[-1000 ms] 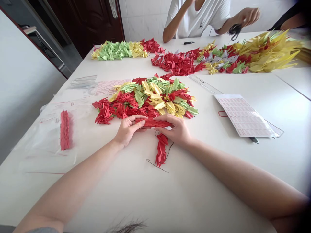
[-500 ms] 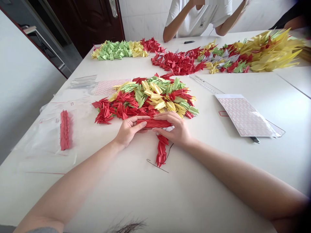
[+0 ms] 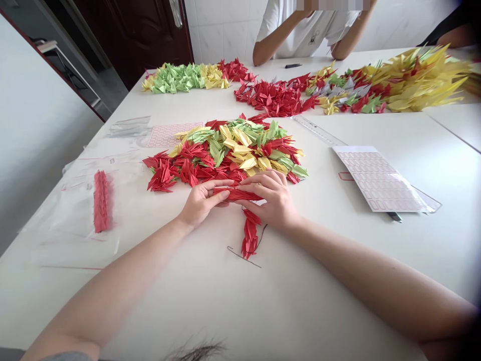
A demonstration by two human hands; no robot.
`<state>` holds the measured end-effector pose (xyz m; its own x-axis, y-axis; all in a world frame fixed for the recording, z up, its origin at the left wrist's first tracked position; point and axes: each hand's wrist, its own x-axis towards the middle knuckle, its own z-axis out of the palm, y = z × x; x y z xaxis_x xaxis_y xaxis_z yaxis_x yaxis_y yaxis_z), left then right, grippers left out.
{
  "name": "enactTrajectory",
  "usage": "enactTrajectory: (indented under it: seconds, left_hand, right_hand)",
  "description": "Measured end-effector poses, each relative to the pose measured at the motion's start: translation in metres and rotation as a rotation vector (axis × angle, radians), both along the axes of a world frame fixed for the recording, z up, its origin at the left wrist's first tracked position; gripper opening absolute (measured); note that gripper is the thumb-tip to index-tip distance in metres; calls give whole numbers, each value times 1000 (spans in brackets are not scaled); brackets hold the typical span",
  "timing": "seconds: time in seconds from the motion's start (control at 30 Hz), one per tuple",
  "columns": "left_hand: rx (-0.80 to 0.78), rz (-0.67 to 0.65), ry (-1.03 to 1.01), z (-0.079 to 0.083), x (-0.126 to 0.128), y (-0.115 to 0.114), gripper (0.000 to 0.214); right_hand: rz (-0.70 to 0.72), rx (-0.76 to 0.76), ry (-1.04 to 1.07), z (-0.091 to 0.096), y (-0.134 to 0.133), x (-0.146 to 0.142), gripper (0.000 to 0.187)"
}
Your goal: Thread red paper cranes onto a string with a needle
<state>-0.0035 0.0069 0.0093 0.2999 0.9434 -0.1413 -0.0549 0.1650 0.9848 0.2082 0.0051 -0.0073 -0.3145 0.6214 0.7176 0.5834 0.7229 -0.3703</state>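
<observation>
A stacked row of red folded-paper cranes (image 3: 237, 194) lies lengthwise between my two hands. My left hand (image 3: 203, 202) pinches its left end with the thumb in front. My right hand (image 3: 273, 199) curls over the right end, fingers on top. Just below them a short red string of folded cranes (image 3: 250, 233) rests on the table, with dark thread beside it. A thin hooked wire needle (image 3: 243, 256) lies at its lower end. Right behind my hands spreads a pile of red, yellow and green folded cranes (image 3: 236, 150).
On the left, a bundle of red paper (image 3: 100, 200) lies in clear plastic bags (image 3: 67, 215). Label sheets (image 3: 372, 175) and a ruler (image 3: 317, 129) are on the right. More folded paper (image 3: 278, 98) lines the far side, where a person in a white shirt (image 3: 296, 35) sits.
My right hand's fingers have shifted and bent further over the red stack. The person across the table has moved their arms inward.
</observation>
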Motion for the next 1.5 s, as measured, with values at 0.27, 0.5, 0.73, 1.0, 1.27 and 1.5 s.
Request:
enactTrajectory:
  seconds: [0.27,0.5,0.73,1.0,1.27,1.5]
  left_hand:
    - [13,-24,8,2,3,-1,54]
    - [23,-60,5,3,5,-2,52]
    - [-45,50,-113,-1,2,3,48]
    - [1,183,-183,-4,2,6,39]
    - [9,191,-169,-6,1,5,40]
    - [56,273,-145,-2,-3,6,41]
  right_hand:
    - [-18,-27,-52,3,-4,-3,21]
    - [18,-26,-51,2,-3,-4,17]
    - [47,-33,169,9,-1,6,47]
    - [50,-230,243,5,3,5,32]
    - [120,-268,268,3,4,6,25]
    - [266,-522,407,0,1,5,44]
